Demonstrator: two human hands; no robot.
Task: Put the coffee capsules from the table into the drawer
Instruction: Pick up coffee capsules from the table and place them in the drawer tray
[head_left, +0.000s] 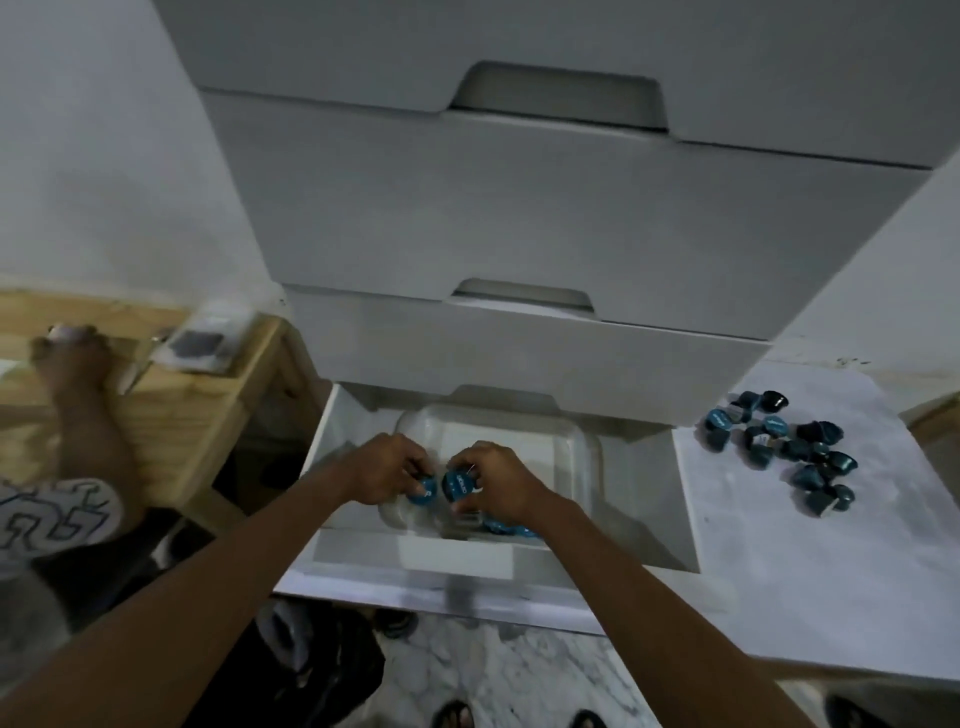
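The lowest drawer (363, 558) of a grey-white cabinet stands pulled out in the middle of the view, with a clear plastic container (582, 447) inside it. My left hand (387, 467) holds a blue coffee capsule (425, 491) over the container's near left corner. My right hand (493, 478) holds another blue capsule (460, 483) right beside it. A few capsules (506, 527) lie in the container under my right wrist. On the white table (779, 545) to the right lies a heap of several dark blue capsules (789, 447).
Two closed drawers (519, 208) rise above the open one. At the left, another person's arm (78, 395) reaches onto a wooden shelf (197, 410) with a small packet (200, 343). Marble floor (519, 670) and sandalled feet show below.
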